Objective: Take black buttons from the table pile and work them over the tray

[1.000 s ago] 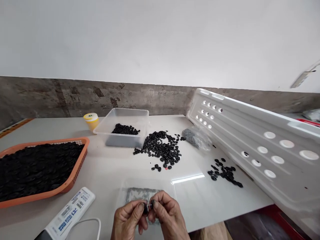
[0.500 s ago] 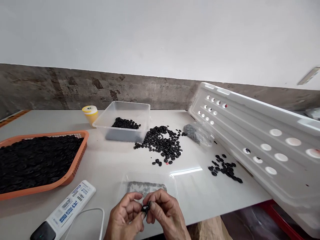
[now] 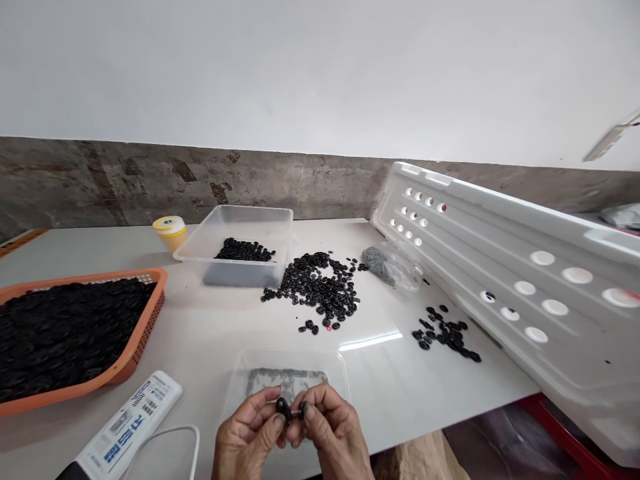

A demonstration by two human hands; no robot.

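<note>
My left hand (image 3: 246, 433) pinches a black oval piece (image 3: 283, 405) between thumb and fingers. Opposite it, my right hand (image 3: 334, 430) grips a small black part (image 3: 301, 409) with a thin ribbed, coil-like stem pointing left. The stem's end reaches the oval piece; whether it sits inside a hole there I cannot tell. Both hands are over a clear plastic tray (image 3: 338, 365) that holds many tiny grey pieces (image 3: 260, 379). Beyond the tray lies a heap of small black pieces with holes (image 3: 320, 283).
An orange basket (image 3: 161, 287) full of black pieces stands left, near a white power strip (image 3: 135, 420). Behind are a clear bin (image 3: 235, 272), a yellow-and-white roll (image 3: 170, 232) and a plastic bag (image 3: 393, 263). Black parts (image 3: 450, 333) lie beside a leaning white perforated panel (image 3: 480, 253).
The black parts, close together before, now show apart, with the ribbed stem visible between them. My left hand has turned the oval piece to face outward. The view has shifted slightly.
</note>
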